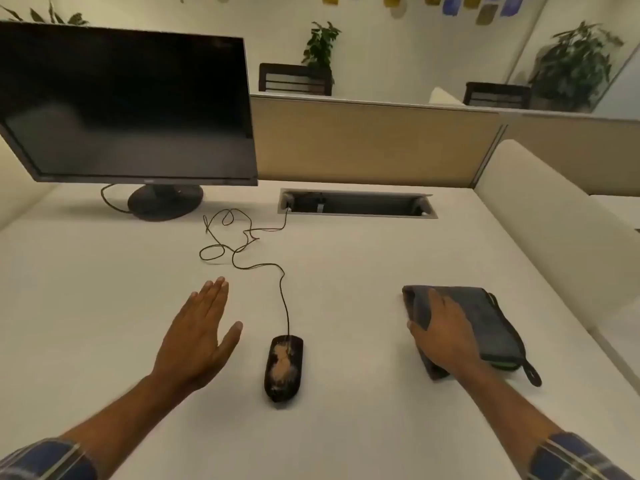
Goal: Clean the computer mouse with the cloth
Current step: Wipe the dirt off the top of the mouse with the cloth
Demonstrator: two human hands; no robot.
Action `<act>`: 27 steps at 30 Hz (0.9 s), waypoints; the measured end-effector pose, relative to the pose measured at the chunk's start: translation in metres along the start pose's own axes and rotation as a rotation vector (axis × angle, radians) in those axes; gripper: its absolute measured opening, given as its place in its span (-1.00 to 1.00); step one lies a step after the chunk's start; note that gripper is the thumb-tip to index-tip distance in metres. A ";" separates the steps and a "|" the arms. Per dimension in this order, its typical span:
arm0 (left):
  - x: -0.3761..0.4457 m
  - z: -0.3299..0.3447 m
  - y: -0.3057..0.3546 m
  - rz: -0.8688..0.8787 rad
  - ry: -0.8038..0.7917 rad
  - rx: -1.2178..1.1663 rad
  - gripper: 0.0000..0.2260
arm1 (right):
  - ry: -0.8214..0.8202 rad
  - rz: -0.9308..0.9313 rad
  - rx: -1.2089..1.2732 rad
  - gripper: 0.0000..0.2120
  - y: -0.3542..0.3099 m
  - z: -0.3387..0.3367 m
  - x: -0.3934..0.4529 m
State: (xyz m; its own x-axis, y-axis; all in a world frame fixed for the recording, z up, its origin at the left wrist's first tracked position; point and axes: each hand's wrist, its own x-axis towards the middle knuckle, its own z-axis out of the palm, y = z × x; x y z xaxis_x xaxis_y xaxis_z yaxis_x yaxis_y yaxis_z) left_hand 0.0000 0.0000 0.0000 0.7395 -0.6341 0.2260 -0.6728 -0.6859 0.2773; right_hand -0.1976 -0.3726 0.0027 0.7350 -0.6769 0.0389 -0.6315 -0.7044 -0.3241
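Note:
A black wired computer mouse [284, 370] lies on the white desk [346, 427], its top smeared with pale brownish dirt. Its thin cable [242, 251] loops away toward the back. A folded dark grey cloth [485, 317] with a green edge and a hanging loop sits to the right. My left hand [199, 336] hovers flat with fingers spread, just left of the mouse and apart from it. My right hand [445, 336] rests on the cloth's left part, thumb hooked around its near left edge.
A black monitor [128, 105] on a round stand sits at the back left. A cable slot [356, 204] is set into the desk behind the mouse. Beige partitions [363, 140] bound the desk at the back and right.

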 end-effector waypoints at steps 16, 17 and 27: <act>-0.076 0.046 0.019 -0.180 -0.116 -0.162 -0.36 | -0.165 0.077 -0.177 -0.68 -0.015 0.012 -0.017; -0.079 0.047 0.022 -0.176 -0.114 -0.168 -0.35 | -0.173 0.052 -0.130 -0.63 -0.022 0.013 -0.023; -0.095 0.065 0.043 -0.181 -0.117 -0.169 -0.10 | -0.378 -0.190 -0.007 -0.25 -0.101 0.046 -0.101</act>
State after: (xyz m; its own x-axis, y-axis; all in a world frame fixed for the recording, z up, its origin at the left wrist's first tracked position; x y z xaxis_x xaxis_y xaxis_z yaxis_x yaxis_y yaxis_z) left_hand -0.1002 0.0074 -0.0701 0.8332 -0.5505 0.0524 -0.5101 -0.7286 0.4572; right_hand -0.1970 -0.2237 -0.0119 0.8764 -0.4102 -0.2521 -0.4770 -0.8111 -0.3384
